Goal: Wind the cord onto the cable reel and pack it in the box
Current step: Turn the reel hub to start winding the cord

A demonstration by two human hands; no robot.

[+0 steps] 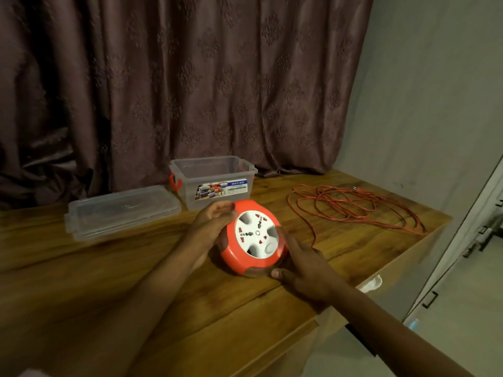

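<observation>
A wooden table (114,270) is seen before a dark patterned curtain (163,77), and on it everything for the task is laid out. The clear box (215,183) stands open at the back, its lid (122,210) laid flat just beside it to the left. The orange cord (353,205) is spread in loose, tangled loops to the right, one strand running to the cable reel (254,238), which is tilted up near the front edge. The reel is gripped at its rim by the left hand (211,227) and by the right hand (302,263). It is judged rigid, smooth and fairly light, best held by the rim; the cord is limp and liable to snag while wound. Nothing is seen blocking the box.
</observation>
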